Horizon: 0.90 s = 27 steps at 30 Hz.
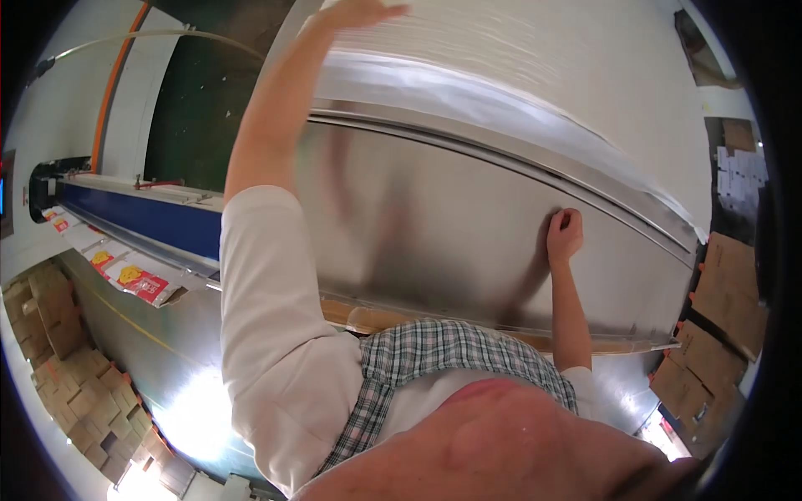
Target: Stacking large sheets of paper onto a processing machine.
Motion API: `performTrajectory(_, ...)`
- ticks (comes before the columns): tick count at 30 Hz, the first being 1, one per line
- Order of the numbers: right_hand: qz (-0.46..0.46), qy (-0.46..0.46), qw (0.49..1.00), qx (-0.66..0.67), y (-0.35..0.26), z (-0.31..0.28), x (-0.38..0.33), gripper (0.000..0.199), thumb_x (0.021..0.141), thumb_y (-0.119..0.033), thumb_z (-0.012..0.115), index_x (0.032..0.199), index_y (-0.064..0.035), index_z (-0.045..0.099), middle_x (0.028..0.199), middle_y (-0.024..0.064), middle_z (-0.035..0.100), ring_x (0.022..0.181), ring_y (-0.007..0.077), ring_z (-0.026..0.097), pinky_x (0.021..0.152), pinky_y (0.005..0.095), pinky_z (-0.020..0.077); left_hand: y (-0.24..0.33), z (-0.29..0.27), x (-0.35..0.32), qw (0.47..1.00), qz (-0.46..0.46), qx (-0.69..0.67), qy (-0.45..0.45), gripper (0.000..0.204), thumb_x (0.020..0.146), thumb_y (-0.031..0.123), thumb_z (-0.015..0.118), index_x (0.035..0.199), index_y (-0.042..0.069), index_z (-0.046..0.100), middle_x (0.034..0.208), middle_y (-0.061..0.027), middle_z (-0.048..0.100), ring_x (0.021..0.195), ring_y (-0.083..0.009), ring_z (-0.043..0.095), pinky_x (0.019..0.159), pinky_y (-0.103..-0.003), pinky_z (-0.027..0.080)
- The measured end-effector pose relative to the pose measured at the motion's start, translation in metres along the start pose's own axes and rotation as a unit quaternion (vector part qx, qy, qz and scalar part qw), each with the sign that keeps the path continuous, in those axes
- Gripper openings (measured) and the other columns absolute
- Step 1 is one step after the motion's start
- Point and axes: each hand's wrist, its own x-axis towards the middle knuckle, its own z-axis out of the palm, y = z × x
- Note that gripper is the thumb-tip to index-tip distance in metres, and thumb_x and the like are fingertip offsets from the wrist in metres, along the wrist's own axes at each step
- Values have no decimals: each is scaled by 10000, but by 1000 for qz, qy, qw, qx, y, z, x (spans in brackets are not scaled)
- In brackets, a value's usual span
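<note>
My left arm reaches far forward, and my left hand (364,13) is over the left edge of a wide stack of thin white sheets (518,50). That hand is partly cut off by the top of the picture and a little blurred; its visible fingers are stretched out, with nothing seen in them. My right hand (565,237) rests on the bare steel tabletop (451,217), the fingers curled into a loose fist with nothing visible inside. Between the steel surface and the sheets runs a shiny, clear plastic-like strip (451,82).
A blue conveyor belt (138,219) stands at the left, with printed red-and-white cartons (125,271) along its near side. Brown cardboard boxes (79,392) are piled at the lower left, and more cardboard (727,284) stands at the right. A pale hose (159,33) arches across the upper left.
</note>
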Motion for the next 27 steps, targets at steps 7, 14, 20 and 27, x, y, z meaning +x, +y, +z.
performTrajectory(7, 8, -83, 991, 106, 0, -13, 50, 127, 822, -163, 561, 856, -42, 573, 667, 89, 582, 613, 174, 567, 572, 295, 448, 144, 26, -22, 991, 102, 61, -64, 873, 590, 620, 638, 1229, 61, 435, 1248, -160, 471, 1156, -330, 430, 951, -492, 303)
performTrajectory(14, -335, -112, 915, 196, -201, 56, 152, 212, 855, -130, 504, 1034, -39, 570, 1027, 137, 580, 996, 306, 527, 851, 362, 431, 144, 56, -49, 982, 81, 163, 41, 877, 519, 498, 730, 1251, 131, 418, 1194, -110, 511, 1154, -306, 425, 944, -554, 262)
performTrajectory(20, -280, -260, 920, -84, -194, 94, 204, 385, 912, -387, 336, 994, -107, 587, 987, 122, 608, 962, 296, 553, 819, 445, 414, 158, 52, -49, 985, 53, 164, -10, 833, 548, 472, 730, 1259, 179, 410, 1261, -92, 462, 1196, -326, 376, 985, -582, 208)
performTrajectory(27, -119, -203, 957, -172, 19, -5, 247, 500, 877, -513, 350, 1131, -138, 561, 1025, 92, 622, 982, 255, 568, 832, 441, 423, 131, 63, -2, 968, 147, 192, 66, 1028, 512, 414, 780, 1378, 232, 256, 1439, -113, 201, 1329, -302, 168, 1006, -642, 106)
